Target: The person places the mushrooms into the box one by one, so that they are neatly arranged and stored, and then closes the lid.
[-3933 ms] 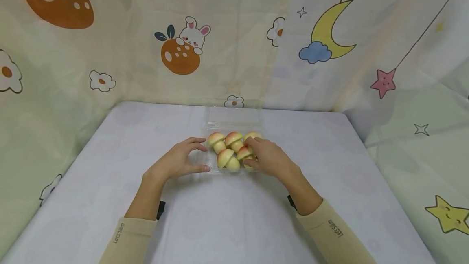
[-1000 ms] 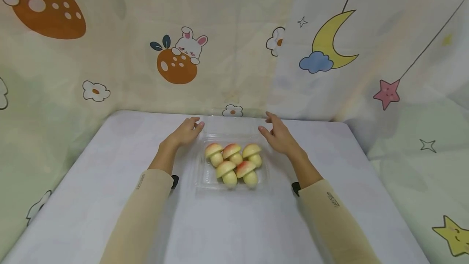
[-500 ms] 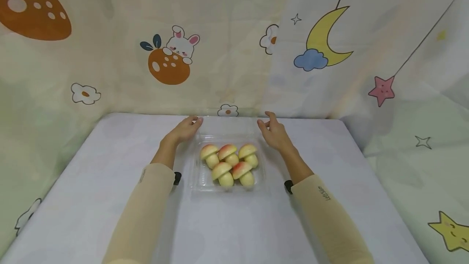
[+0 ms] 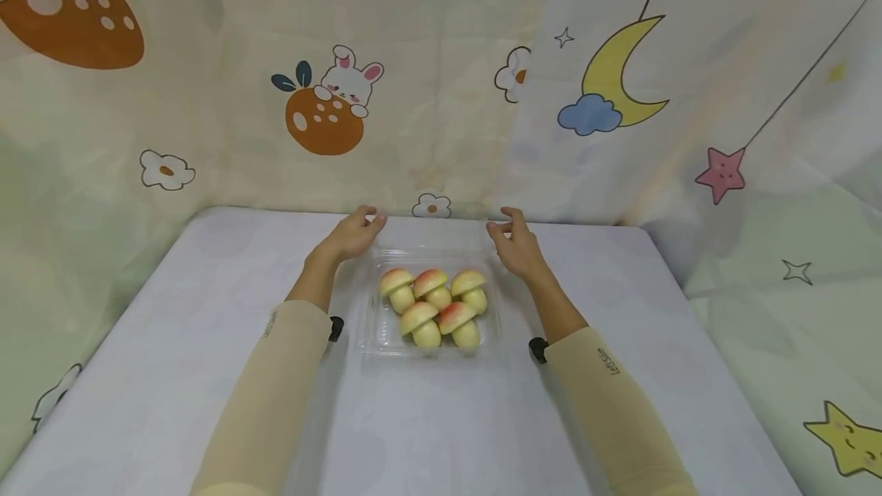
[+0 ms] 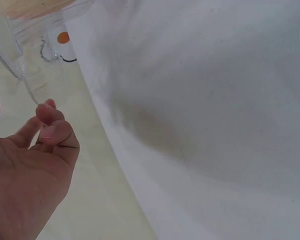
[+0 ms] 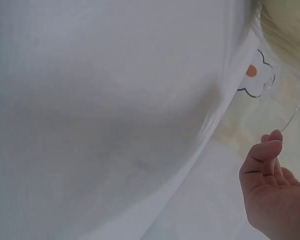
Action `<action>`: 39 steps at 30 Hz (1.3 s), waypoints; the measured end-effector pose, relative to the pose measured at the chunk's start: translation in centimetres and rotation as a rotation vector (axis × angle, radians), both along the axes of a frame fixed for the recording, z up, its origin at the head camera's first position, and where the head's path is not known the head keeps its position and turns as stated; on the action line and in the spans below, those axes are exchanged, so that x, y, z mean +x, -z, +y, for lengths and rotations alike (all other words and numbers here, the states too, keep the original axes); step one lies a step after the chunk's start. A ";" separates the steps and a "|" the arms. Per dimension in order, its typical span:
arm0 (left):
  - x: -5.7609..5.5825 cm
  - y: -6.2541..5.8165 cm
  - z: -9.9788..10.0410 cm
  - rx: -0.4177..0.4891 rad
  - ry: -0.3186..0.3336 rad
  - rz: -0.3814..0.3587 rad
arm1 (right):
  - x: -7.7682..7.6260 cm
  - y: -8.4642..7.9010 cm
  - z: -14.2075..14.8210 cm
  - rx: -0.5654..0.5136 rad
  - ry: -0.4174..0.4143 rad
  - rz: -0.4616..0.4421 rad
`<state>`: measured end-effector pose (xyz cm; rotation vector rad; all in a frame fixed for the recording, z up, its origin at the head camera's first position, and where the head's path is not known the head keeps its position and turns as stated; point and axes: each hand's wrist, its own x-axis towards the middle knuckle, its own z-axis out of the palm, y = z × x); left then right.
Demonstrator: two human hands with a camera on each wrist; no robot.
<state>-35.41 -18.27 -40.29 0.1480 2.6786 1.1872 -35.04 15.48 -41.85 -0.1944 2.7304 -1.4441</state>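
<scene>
In the head view, a clear plastic clamshell box (image 4: 372,339) lies at the middle of the table with its lid (image 4: 432,234) folded back toward the wall. Inside sit several pale yellow, mushroom-shaped pieces (image 4: 416,320) with red-tinged caps, in two rows. My left hand (image 4: 350,237) is at the lid's left edge; in the left wrist view its curled fingertips (image 5: 50,117) meet that clear edge. Opposite it, my right hand (image 4: 520,251) is at the lid's right edge, where the right wrist view shows curled fingertips (image 6: 274,137) pinching the rim.
A white cloth covers the table (image 4: 441,435). Behind its far edge hangs a patterned curtain (image 4: 441,98), with the lid's far end close to it. Both forearms in beige sleeves (image 4: 269,396) flank the box.
Earlier, my right hand was on a mushroom-shaped piece and my left beside the box. Both hands have since moved back to the lid's sides; over the last half second they have barely shifted.
</scene>
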 end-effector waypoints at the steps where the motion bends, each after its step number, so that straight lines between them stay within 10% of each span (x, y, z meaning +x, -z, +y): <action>1: 0.0 -0.1 0.0 0.003 0.001 0.013 | 0.1 -0.1 0.0 -0.011 0.006 0.006; 21: 0.7 -4.3 2.6 0.152 -0.108 0.402 | 1.0 -4.5 1.6 -0.267 -0.042 0.231; 29: 2.5 -4.6 2.2 0.282 -0.225 0.638 | 4.2 -7.9 0.6 -0.403 -0.074 0.398; 34: 3.7 -4.2 2.1 0.316 -0.261 0.821 | 5.2 -7.6 0.7 -0.510 -0.105 0.495; 39: 5.2 -3.8 1.6 0.356 -0.269 0.850 | 5.3 -6.0 1.2 -0.543 -0.142 0.542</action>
